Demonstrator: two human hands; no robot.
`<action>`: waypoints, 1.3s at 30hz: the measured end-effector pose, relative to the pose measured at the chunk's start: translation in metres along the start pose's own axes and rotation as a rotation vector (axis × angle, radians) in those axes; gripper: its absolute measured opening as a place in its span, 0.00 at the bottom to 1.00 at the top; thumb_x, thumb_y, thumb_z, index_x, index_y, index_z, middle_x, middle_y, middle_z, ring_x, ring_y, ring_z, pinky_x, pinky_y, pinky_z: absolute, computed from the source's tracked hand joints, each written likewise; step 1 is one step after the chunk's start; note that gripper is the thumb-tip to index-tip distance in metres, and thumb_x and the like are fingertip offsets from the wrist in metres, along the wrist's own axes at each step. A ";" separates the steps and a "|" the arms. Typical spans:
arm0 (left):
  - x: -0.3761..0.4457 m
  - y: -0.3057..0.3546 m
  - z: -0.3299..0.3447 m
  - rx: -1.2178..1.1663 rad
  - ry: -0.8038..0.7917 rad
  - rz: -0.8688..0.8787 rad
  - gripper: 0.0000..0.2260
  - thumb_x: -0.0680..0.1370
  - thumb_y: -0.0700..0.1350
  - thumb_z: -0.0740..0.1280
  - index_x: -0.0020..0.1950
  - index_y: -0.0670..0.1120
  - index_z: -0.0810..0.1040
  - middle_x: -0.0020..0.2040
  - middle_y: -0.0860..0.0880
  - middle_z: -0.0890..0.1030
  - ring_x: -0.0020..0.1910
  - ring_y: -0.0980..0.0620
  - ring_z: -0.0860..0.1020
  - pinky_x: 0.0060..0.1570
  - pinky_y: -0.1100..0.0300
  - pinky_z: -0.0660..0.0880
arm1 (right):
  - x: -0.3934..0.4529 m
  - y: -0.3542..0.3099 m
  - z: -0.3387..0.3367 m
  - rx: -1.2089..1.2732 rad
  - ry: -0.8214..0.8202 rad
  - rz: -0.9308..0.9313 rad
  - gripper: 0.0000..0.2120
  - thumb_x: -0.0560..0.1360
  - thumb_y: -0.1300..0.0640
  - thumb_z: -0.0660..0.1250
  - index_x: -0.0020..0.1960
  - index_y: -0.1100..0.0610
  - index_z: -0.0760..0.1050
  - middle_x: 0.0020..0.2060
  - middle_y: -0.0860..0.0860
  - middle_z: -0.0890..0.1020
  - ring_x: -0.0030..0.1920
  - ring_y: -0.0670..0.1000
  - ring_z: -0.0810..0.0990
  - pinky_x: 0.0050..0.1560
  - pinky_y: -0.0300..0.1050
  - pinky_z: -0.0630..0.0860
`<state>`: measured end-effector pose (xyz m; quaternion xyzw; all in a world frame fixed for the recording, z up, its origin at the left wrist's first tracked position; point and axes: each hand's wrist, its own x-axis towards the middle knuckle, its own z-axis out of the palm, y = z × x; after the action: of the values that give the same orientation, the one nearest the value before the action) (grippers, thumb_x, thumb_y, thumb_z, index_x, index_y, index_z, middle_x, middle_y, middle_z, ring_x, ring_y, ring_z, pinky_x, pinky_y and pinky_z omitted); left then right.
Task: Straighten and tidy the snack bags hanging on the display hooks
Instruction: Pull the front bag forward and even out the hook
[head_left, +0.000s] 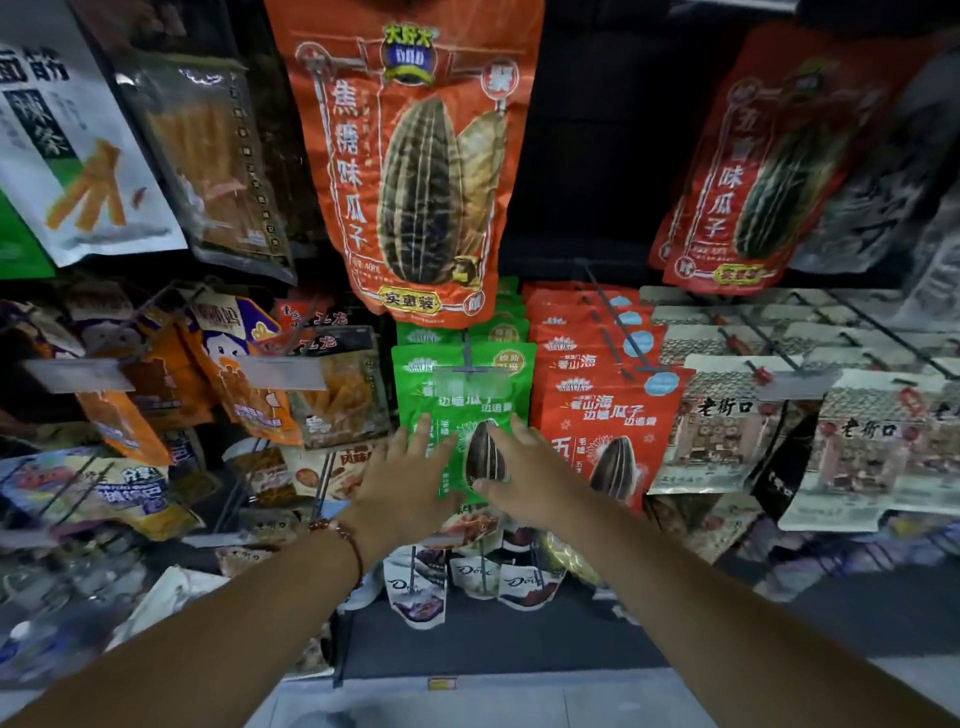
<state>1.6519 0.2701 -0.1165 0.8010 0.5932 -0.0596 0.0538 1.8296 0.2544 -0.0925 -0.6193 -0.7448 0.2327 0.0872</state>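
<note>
On mid hook, green seed bag (464, 395) betw. left hand (410, 475) & right hand (524, 470).

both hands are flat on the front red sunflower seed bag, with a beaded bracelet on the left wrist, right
Not quite: the bag is green, not red. The head view shows the left hand and right hand flat on the front green sunflower seed bag; the red sunflower seed bags hang just to its right. The beaded bracelet is on the left wrist.
</note>
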 end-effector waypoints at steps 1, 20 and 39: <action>0.004 0.002 0.004 0.006 0.006 -0.011 0.35 0.79 0.64 0.56 0.80 0.55 0.43 0.80 0.43 0.38 0.79 0.39 0.45 0.76 0.42 0.47 | 0.005 0.004 0.002 -0.016 -0.002 -0.019 0.39 0.77 0.43 0.64 0.79 0.47 0.45 0.79 0.52 0.42 0.78 0.58 0.43 0.75 0.58 0.47; 0.034 -0.006 0.036 -0.014 0.042 -0.081 0.36 0.80 0.62 0.57 0.80 0.55 0.41 0.80 0.43 0.37 0.78 0.38 0.41 0.76 0.40 0.47 | 0.049 0.020 0.025 -0.093 -0.036 -0.092 0.44 0.77 0.45 0.66 0.79 0.49 0.39 0.78 0.53 0.38 0.78 0.59 0.41 0.75 0.57 0.47; 0.051 -0.017 0.049 -0.797 0.483 -0.248 0.26 0.77 0.43 0.69 0.72 0.45 0.63 0.60 0.45 0.66 0.49 0.52 0.70 0.46 0.64 0.68 | 0.090 -0.003 0.066 0.535 0.545 0.330 0.35 0.73 0.54 0.70 0.75 0.54 0.58 0.68 0.51 0.64 0.65 0.52 0.69 0.60 0.39 0.64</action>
<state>1.6487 0.3155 -0.1737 0.6320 0.6566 0.3542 0.2097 1.7799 0.3245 -0.1633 -0.7249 -0.4983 0.2565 0.4005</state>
